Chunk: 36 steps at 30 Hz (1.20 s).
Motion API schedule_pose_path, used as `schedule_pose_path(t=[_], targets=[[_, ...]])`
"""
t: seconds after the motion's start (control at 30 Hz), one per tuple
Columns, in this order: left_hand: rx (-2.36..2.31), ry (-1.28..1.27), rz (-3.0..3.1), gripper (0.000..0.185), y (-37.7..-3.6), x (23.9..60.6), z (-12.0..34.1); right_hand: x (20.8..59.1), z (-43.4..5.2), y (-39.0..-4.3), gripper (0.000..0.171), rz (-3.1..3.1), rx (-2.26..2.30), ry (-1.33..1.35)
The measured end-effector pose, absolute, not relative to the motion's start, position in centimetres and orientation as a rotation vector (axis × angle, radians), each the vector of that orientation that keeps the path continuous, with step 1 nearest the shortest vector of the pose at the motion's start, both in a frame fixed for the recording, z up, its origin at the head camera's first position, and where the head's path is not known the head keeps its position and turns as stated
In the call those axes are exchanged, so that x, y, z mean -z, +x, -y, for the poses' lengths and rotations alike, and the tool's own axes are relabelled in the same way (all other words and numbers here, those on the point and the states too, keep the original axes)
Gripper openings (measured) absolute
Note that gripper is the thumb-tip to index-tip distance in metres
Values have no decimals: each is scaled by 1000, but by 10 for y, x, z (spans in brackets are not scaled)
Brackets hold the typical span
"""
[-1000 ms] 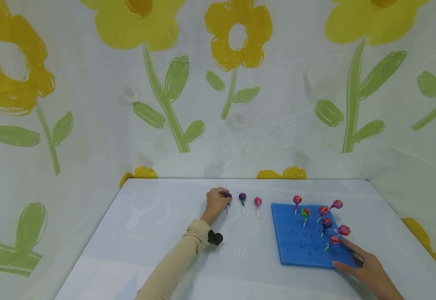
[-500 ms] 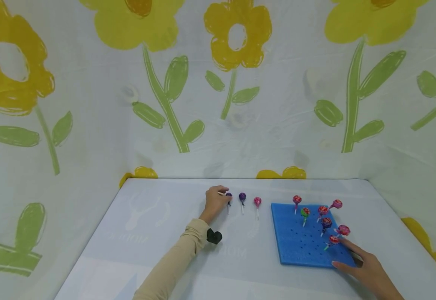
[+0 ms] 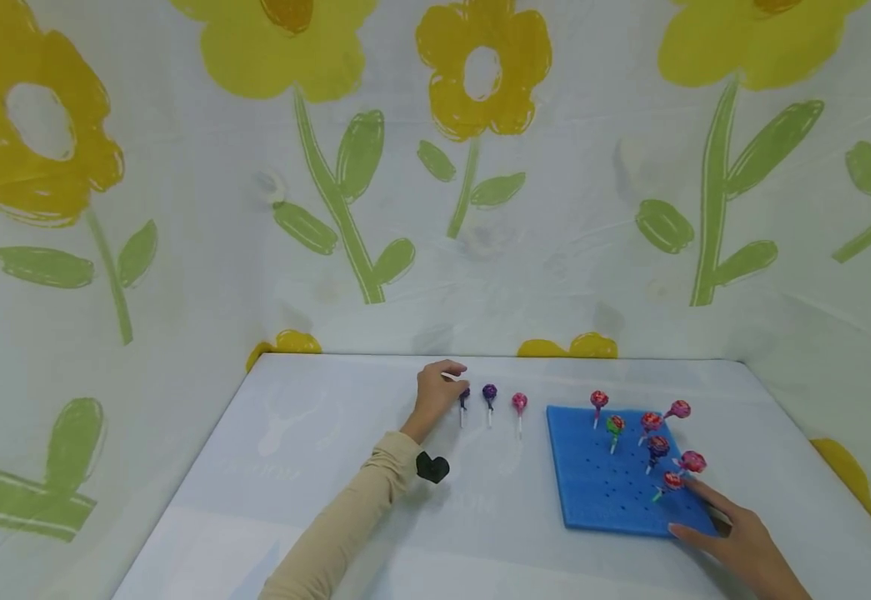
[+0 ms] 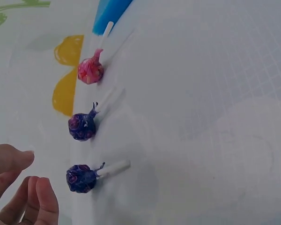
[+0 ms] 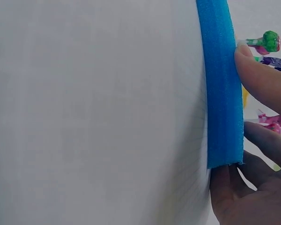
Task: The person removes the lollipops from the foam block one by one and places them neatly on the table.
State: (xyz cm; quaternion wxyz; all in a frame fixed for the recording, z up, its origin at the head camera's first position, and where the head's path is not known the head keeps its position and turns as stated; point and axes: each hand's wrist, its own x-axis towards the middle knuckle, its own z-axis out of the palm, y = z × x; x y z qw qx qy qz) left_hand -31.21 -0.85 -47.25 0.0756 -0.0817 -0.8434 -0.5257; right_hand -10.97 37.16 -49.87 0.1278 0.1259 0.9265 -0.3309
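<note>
In the left wrist view, the fingers of my left hand (image 3: 435,396) are parted and hold nothing. Just beside them lies a purple-wrapped lollipop (image 4: 82,178), its white stick on the table. A second purple lollipop (image 3: 489,392) and a pink lollipop (image 3: 519,402) lie in a row to its right. My right hand (image 3: 743,533) grips the near right corner of a blue foam board (image 3: 585,492), thumb at the front edge and fingers along the right side. Several lollipops stand in the board, among them a green one (image 3: 615,424) and a red one (image 3: 599,399).
Small holes dot the board's top. The white table (image 3: 255,500) meets a fabric wall (image 3: 570,275) printed with yellow flowers at its back edge. Curtains of the same print hang at both sides.
My left hand has drawn back slightly from the leftmost purple lollipop, and its fingers have come off it. The right hand stays on the board. The head view has shifted a little.
</note>
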Motion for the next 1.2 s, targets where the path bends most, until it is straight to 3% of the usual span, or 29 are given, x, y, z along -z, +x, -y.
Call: schedule_pose_path(t=[1.2], targets=[[1828,-584,2466,15,-260,437,-49,497,-369,-110,106,-2641,1048,432]])
